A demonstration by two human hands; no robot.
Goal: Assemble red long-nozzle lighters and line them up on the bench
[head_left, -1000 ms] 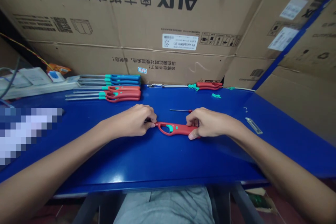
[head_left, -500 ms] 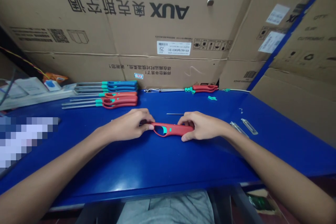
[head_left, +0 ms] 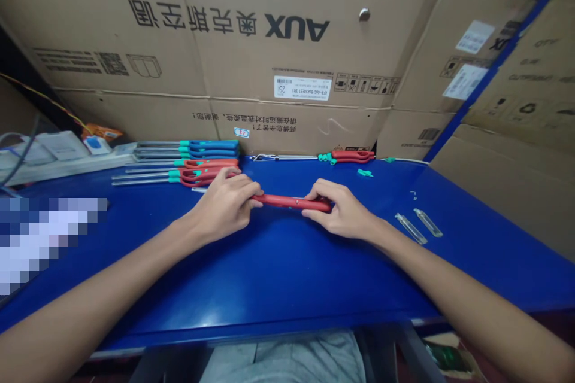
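A red lighter handle (head_left: pixel 287 201) is held just above the blue table, edge turned towards me. My left hand (head_left: pixel 229 202) pinches its left end, the fingers hiding that tip. Around the right end, my right hand (head_left: pixel 336 206) is closed with thumb and fingers. Beyond my left hand lies a row of long-necked lighters: blue ones (head_left: pixel 213 146) at the back and red ones (head_left: pixel 202 176) nearer, their metal tubes pointing left. A thin metal piece (head_left: pixel 199 190) shows beside my left hand. To the right lie two clear fluid tubes (head_left: pixel 410 228).
Along the cardboard wall (head_left: pixel 251 66) lie red handle shells (head_left: pixel 353 157), green collars (head_left: pixel 327 159) and thin metal rods. A small green part (head_left: pixel 365 173) sits in front of them. White power strip (head_left: pixel 63 152) with plugs is at the far left.
Both hands have turned the red lighter handle from its broad side to its narrow edge and raised it slightly. The view has shifted a little.
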